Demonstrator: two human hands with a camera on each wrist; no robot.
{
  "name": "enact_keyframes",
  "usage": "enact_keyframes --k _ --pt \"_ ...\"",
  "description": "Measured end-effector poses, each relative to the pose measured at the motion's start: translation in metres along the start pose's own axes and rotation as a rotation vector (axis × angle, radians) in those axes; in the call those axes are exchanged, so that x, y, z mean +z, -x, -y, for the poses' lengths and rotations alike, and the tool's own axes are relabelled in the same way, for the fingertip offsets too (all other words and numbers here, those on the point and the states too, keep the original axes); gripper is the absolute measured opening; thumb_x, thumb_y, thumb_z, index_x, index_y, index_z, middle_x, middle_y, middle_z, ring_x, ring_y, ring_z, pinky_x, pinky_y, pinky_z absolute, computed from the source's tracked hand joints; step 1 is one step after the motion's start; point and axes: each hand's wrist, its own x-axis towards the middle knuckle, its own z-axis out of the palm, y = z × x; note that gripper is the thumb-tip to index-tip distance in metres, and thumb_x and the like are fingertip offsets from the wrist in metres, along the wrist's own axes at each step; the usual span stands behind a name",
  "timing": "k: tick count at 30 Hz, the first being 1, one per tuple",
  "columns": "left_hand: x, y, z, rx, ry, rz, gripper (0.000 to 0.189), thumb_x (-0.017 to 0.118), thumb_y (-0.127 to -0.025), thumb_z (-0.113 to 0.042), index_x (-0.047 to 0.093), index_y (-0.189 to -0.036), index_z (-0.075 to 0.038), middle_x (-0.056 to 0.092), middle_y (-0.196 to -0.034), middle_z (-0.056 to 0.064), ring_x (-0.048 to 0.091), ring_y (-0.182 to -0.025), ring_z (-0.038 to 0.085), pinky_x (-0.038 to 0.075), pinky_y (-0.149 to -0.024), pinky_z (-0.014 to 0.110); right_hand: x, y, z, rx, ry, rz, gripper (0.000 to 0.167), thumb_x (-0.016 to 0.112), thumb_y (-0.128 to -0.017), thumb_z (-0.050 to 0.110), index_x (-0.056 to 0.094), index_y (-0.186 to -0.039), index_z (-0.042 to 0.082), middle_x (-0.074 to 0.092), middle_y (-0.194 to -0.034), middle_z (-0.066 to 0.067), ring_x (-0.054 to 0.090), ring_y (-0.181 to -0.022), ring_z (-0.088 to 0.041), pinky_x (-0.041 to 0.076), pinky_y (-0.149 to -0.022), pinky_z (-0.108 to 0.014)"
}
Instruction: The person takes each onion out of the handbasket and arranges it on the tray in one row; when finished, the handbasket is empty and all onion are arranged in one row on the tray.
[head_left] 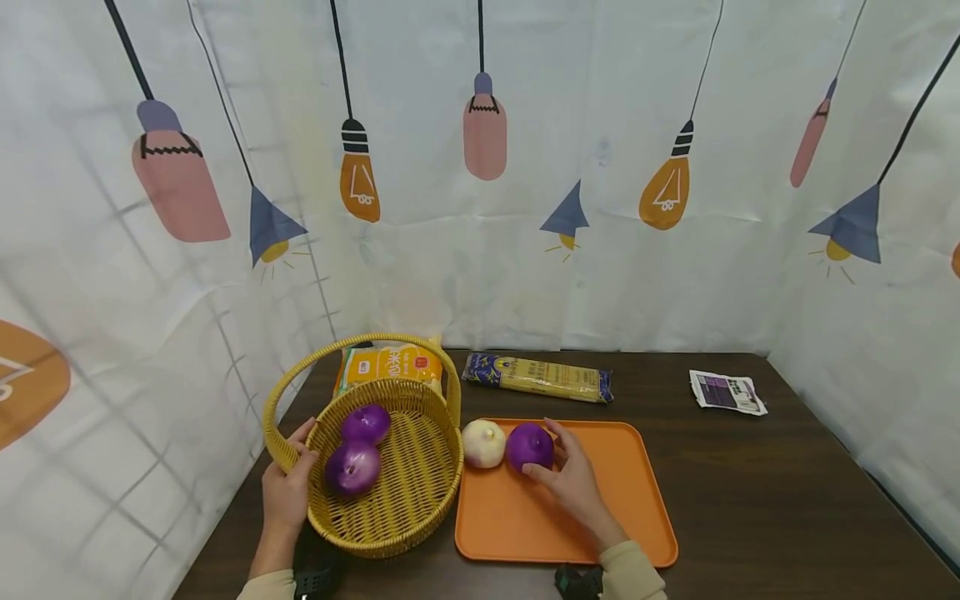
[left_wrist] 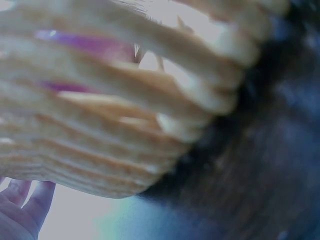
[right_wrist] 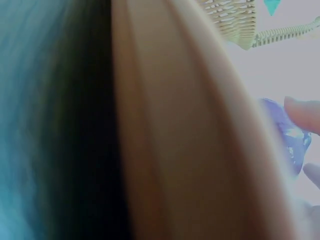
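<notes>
My left hand (head_left: 287,492) holds the yellow woven basket (head_left: 412,508) by its left side, close to where the arched handle (head_left: 279,442) meets the rim. Two purple onions (head_left: 354,468) lie inside, against the basket's left wall. In the left wrist view the basket's weave (left_wrist: 100,145) fills much of the picture, with fingertips at the lower left. My right hand (head_left: 576,483) has thumb and fingers around another purple onion (head_left: 528,446) over the orange tray (head_left: 600,517). Beside that onion, on its left, is a white onion (head_left: 483,444).
Behind the basket lies a yellow-orange food packet (head_left: 397,363). A long yellow and blue packet (head_left: 543,377) lies behind the tray. Farther right is a small purple and white sachet (head_left: 727,392). A white patterned curtain (head_left: 480,275) hangs around the dark table (head_left: 787,500).
</notes>
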Motion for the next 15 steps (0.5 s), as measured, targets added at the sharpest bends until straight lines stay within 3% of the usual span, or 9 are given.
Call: enact_keyframes --k 3,6,15 --pt "0.0 0.0 0.0 -0.001 -0.004 0.001 0.026 0.048 -0.1 -0.007 0.061 -0.12 0.003 0.055 -0.141 0.009 0.052 -0.117 -0.002 0.038 -0.089 0.006 -0.003 -0.001 0.004 0.011 0.011 -0.01 0.073 0.082 -0.079 0.015 0.046 -0.143 0.01 0.043 -0.143 -0.021 0.048 -0.125 -0.047 0.044 -0.097 -0.054" --pt "-0.001 0.0 -0.001 0.004 -0.003 0.008 0.031 0.048 -0.101 -0.008 0.059 -0.128 0.001 0.055 -0.141 0.009 0.052 -0.117 -0.003 0.038 -0.088 0.006 -0.005 -0.001 0.009 0.008 0.014 -0.029 0.07 0.081 -0.08 0.015 0.047 -0.142 0.011 0.042 -0.146 -0.018 0.042 -0.131 -0.047 0.042 -0.1 -0.054" --pt "-0.001 0.001 -0.001 -0.01 0.013 0.01 0.034 0.048 -0.101 -0.008 0.058 -0.133 -0.002 0.055 -0.141 0.009 0.052 -0.117 -0.002 0.038 -0.089 0.006 -0.008 0.002 0.032 -0.08 0.045 -0.093 0.065 0.082 -0.079 0.012 0.053 -0.136 0.012 0.048 -0.14 -0.011 0.041 -0.133 -0.035 0.037 -0.106 -0.053"
